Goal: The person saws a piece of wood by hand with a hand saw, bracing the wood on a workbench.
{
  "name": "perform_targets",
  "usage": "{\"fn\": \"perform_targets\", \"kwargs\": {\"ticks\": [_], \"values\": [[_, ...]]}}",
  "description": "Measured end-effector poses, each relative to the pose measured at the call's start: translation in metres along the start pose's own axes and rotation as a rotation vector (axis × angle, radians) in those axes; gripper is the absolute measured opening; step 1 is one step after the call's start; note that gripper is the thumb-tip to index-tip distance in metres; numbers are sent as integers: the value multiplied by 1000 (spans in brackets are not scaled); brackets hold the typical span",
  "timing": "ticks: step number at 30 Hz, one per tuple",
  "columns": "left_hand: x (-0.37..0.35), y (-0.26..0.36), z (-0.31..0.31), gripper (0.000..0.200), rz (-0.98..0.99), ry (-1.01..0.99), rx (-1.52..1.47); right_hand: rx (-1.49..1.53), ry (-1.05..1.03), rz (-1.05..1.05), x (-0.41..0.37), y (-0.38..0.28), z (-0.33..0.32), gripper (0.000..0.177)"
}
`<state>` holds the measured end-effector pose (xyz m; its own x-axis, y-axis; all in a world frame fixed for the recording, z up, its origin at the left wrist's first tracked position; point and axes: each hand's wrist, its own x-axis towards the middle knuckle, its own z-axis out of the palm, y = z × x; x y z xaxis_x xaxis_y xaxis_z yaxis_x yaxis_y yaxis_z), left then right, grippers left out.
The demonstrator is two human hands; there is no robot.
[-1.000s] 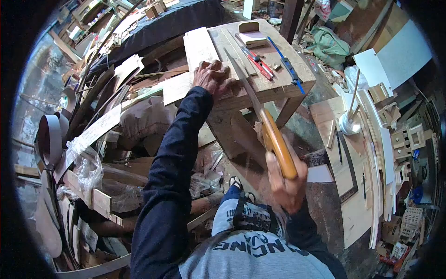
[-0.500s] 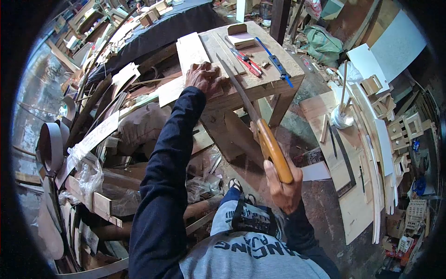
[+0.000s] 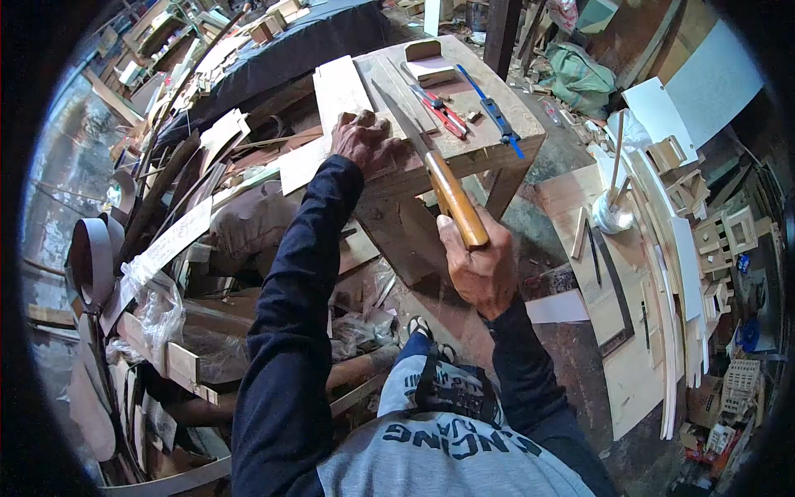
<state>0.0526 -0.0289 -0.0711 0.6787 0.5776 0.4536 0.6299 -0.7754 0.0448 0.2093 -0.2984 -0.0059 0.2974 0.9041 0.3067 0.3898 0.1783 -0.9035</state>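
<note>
My right hand [image 3: 482, 261] is wrapped round the wooden handle of a saw [image 3: 454, 199]. The saw's narrow blade points up and away over the near edge of a small wooden workbench [image 3: 497, 137]. Bent over the near end of a pale board [image 3: 341, 87], my left hand [image 3: 364, 142] presses down at the bench's left front edge, its fingers curled, touching the wood. A red cutter [image 3: 447, 118] lies right of the blade, and a blue tool [image 3: 494, 114] lies farther right. Behind them sits a small wooden piece with an upright end [image 3: 428, 65].
Scrap wood and clear plastic [image 3: 157, 306] fill the left side. On the right are a large plywood sheet [image 3: 625, 381], a white container with sticks [image 3: 611, 214] and small wooden frames [image 3: 737, 232]. A green sack [image 3: 580, 79] lies behind the bench. A dark post [image 3: 501, 41] stands nearby.
My right hand and the saw have moved forward, up and slightly left, and more of the blade reaches over the bench. My left hand has barely moved.
</note>
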Motion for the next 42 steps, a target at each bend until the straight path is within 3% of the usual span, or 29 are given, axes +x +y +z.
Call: {"fn": "perform_targets", "kwargs": {"ticks": [3, 4, 7, 13, 15, 17, 18, 22, 25, 29, 35, 39, 42], "values": [[3, -1, 0, 39, 32, 63, -14, 29, 58, -118, -7, 23, 12, 49], [2, 0, 0, 39, 47, 97, -29, 22, 30, -1, -15, 19, 8, 49], [0, 6, -5, 41, -76, 18, -6, -29, 46, 22, -49, 11, -13, 42], [3, 12, -15, 43, -55, -12, 13, -101, 4, 99, -100, -18, -47, 42], [5, 7, -13, 44, -23, -23, 10, -50, 0, 181, -93, -19, -39, 44], [6, 2, -9, 44, 19, -18, -55, -104, 5, 125, -69, -15, -29, 46], [2, 7, -6, 42, -39, 82, -16, -90, 7, 135, -58, -13, -26, 46], [8, 2, -6, 37, 4, 43, -2, 7, -36, 189, -31, -14, -30, 46], [7, 4, -8, 34, -79, -36, 0, 45, -54, 183, -34, -10, -36, 47], [6, -2, -3, 35, 14, 34, -19, 82, -47, 191, -44, 3, -29, 47], [4, -1, -4, 42, -54, 2, -40, 80, 42, 143, -67, 43, -14, 43], [4, -3, -4, 46, -82, -33, -54, 26, 52, 16, -67, 12, -20, 46], [4, -1, -5, 47, -90, -19, -50, 16, 25, 67, -70, 1, -26, 48]]}}
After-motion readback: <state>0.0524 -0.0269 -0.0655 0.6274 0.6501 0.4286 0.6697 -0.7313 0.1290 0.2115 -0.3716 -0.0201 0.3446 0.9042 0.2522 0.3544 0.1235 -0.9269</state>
